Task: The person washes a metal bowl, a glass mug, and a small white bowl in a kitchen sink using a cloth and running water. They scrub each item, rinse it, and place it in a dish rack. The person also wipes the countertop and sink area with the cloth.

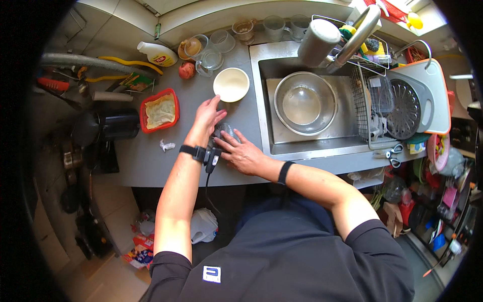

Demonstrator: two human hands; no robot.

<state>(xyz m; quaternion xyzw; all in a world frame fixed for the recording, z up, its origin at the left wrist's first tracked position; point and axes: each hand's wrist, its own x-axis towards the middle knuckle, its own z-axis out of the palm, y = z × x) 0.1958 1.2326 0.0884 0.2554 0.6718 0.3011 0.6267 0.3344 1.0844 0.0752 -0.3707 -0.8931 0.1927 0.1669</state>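
A small cream-coloured bowl stands on the grey countertop, left of the sink. My left hand reaches up to its lower left rim, fingers apart; whether a fingertip touches the rim, I cannot tell. Below the bowl lies a dark, crumpled plastic bag, partly hidden by both hands; its contents are unclear. The spread fingers of my right hand rest at the bag's right side, palm down and without a grip. A red plastic container lined with a pale sheet sits to the left.
The steel sink holds a metal basin with some liquid. Behind the bowl are a pomegranate, glass mugs and a white bottle. Kitchen scissors lie right on the front ledge. A crumpled white scrap lies left.
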